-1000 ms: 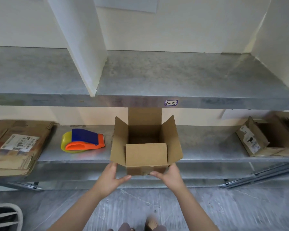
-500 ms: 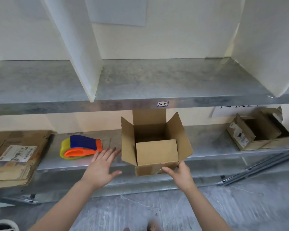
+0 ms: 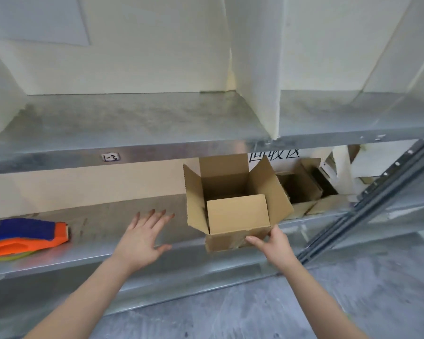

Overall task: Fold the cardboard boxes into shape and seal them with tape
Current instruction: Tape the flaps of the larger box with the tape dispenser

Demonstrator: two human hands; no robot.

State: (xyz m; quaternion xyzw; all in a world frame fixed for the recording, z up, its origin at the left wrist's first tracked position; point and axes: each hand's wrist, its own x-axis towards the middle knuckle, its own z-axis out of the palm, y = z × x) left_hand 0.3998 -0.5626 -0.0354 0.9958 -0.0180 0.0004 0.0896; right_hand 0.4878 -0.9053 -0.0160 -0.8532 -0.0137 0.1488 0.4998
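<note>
I saw the cardboard box (image 3: 238,214) at the near edge of the lower shelf (image 3: 103,226), right of centre, its four top flaps standing open. My right hand (image 3: 275,243) gripped its near bottom corner, thumb across the front face. My left hand (image 3: 142,238) hovered left of the box, apart from it, fingers spread straight. The tape dispenser (image 3: 27,237) lay far left on that shelf. Opened cartons (image 3: 299,189) sat just right of the box, further back.

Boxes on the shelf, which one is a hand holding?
The light-brown box with flaps up, held by the right hand. The darker boxes behind it sit untouched.
</note>
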